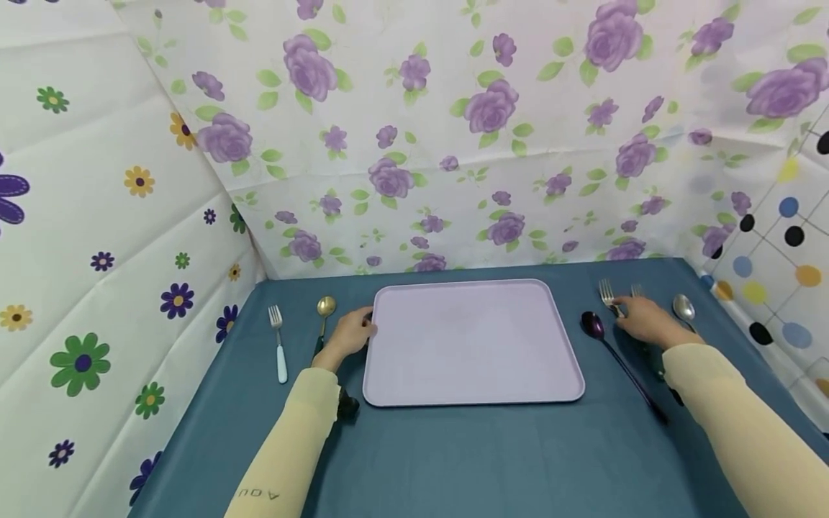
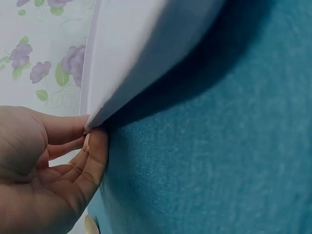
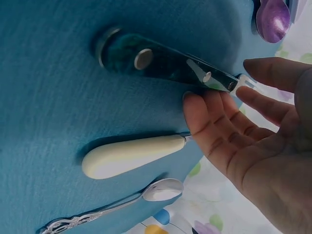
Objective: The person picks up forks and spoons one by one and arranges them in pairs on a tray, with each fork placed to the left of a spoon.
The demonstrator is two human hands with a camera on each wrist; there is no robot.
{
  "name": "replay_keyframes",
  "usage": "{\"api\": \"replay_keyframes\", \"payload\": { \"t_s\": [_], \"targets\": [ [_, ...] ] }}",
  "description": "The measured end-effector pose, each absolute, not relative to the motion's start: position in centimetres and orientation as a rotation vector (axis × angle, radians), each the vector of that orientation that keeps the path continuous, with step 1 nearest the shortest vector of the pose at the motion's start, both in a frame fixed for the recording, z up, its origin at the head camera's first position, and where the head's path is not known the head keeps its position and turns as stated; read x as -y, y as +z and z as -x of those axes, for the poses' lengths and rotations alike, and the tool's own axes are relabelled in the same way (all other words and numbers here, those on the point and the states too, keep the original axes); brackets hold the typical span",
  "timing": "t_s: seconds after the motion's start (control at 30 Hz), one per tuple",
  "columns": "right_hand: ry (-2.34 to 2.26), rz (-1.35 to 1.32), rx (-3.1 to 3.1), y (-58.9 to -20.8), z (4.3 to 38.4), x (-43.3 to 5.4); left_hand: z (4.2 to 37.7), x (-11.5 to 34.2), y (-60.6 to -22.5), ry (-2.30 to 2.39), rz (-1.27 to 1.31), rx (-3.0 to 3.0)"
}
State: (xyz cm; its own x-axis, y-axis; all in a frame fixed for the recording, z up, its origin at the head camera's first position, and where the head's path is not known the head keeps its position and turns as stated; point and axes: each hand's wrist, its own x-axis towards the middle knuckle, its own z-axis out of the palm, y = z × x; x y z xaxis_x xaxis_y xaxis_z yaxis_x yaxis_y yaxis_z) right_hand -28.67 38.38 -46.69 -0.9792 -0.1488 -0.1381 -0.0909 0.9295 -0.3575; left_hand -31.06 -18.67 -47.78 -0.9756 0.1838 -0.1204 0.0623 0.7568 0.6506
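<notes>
The left hand (image 1: 352, 331) pinches the left rim of a pale lilac tray (image 1: 479, 342). In the left wrist view its thumb (image 2: 63, 127) lies on the tray's upper side, with fingers curled beneath the edge. Over on the right side, the right hand (image 1: 648, 321) reaches to a fork (image 1: 606, 293) with a dark green handle (image 3: 165, 66). Its thumb and index finger stand apart at either side of the fork's neck, the other fingertips beside the handle. A second fork (image 1: 637, 290), partly hidden by this hand, has a cream handle (image 3: 136, 156).
A dark purple spoon (image 1: 592, 325) lies between tray and right hand; a silver spoon (image 1: 683, 308) lies right of that hand. By the left forearm is a gold spoon (image 1: 326, 307), and farther left a fork with a pale handle (image 1: 281, 363). Flowered cloth (image 1: 388, 144) stands behind the blue tabletop (image 1: 492, 460).
</notes>
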Motion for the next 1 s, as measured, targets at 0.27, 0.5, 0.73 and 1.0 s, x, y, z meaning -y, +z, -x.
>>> {"api": "replay_keyframes", "payload": {
  "t_s": [0.27, 0.5, 0.73, 1.0],
  "targets": [
    [-0.574, 0.204, -2.91, -46.6, 29.0, -38.0, 31.2, 19.1, -48.1, 1.088, -0.191, -2.818],
    [-0.54, 0.193, -2.947, -47.7, 28.5, -38.0, 30.2, 19.3, -48.9, 1.199, -0.157, -2.766],
    [-0.489, 0.143, -2.948, -48.4, 28.0, -37.5, 29.7, 19.7, -49.6, 1.257, -0.171, -2.713],
    [-0.456, 0.123, -2.971, -48.0, 28.4, -37.4, 30.2, 19.8, -49.3, 1.254, -0.237, -2.722]
  ]
}}
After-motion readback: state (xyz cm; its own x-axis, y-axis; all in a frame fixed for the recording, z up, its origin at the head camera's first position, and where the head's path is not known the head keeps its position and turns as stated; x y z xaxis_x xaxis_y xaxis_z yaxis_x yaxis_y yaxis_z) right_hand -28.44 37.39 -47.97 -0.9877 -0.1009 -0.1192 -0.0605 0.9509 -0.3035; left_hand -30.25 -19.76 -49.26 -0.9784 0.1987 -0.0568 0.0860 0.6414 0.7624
